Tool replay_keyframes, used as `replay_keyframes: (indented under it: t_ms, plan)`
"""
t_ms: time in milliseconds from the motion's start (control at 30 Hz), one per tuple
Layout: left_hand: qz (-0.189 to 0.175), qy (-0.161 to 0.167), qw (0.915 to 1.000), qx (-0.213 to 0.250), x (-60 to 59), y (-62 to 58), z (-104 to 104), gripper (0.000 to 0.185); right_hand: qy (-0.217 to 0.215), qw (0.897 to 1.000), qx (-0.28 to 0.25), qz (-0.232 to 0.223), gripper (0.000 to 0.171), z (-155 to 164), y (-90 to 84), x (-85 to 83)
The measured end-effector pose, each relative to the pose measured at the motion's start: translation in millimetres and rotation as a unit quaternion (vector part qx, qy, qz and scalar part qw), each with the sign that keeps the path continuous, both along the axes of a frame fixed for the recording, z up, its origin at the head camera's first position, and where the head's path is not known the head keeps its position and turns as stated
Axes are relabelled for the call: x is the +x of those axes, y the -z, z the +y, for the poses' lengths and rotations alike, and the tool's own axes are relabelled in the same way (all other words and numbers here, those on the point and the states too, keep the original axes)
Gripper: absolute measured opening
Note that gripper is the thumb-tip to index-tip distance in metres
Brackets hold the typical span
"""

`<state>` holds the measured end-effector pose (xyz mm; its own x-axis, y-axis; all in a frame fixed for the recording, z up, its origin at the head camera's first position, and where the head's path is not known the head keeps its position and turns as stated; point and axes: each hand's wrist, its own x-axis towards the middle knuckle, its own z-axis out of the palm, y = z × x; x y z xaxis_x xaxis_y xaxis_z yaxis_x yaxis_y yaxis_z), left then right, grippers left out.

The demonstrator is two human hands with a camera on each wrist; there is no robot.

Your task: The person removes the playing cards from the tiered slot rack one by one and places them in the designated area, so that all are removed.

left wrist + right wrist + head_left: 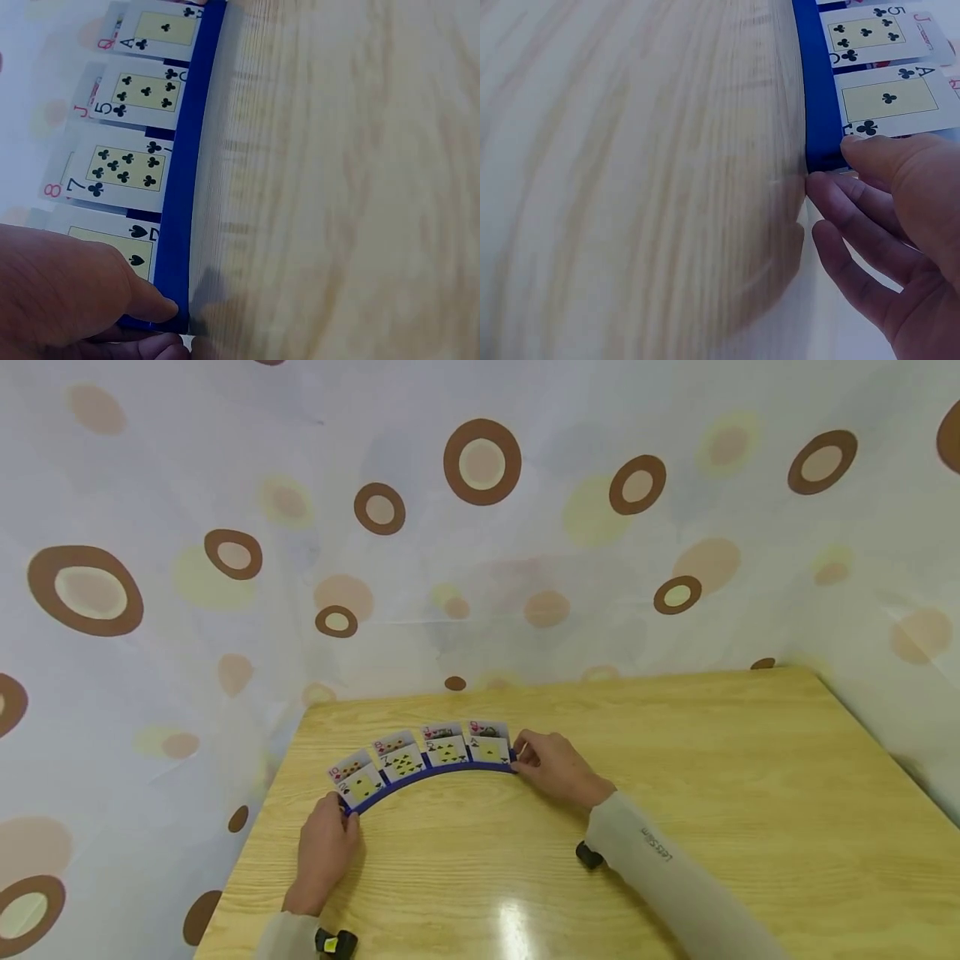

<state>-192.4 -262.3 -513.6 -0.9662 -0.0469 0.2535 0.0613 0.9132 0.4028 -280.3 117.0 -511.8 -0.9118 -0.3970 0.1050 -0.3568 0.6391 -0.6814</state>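
Observation:
A curved blue card holder stands on the table, its arc bowing away from me. Its front row carries a two of spades, a seven of clubs, a five of clubs and an ace of clubs. Behind them rise a ten, an eight, a jack and a queen, all partly covered. My left hand pinches the holder's left end, thumb on the front strip. At the right end, my right hand pinches the holder between thumb and index finger beside the ace.
The light wooden table extends to the right and toward me. A wall covering with brown rings hangs along its back and sides. Each wrist wears a small black camera, such as the one under my right sleeve.

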Motion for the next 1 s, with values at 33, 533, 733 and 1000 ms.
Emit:
replay_keyframes:
  t_ms: [33, 533, 733, 1000]
  plan:
    - [0.0, 0.004, 1.0, 0.001, -1.7, 0.0, 2, 0.028, 0.003, 1.0, 0.0, 0.002, 0.016, 4, -0.1, 1.5]
    - [-0.041, 0.04, 0.9967, 0.057, -22.4, -3.3, 28, 0.022, 0.029, 1.0, 0.002, -0.002, 0.015, 44, -1.4, 17.4]
    - [-0.059, 0.046, 0.995, 0.066, -30.2, -7.1, 40, 0.024, 0.04, 0.999, 0.01, 0.018, 0.014, 60, 2.1, 21.8]
    - [-0.07, 0.064, 0.9927, 0.074, -36.8, -6.4, 61, 0.026, 0.07, 0.997, 0.006, 0.021, 0.015, 81, 6.3, 35.0]
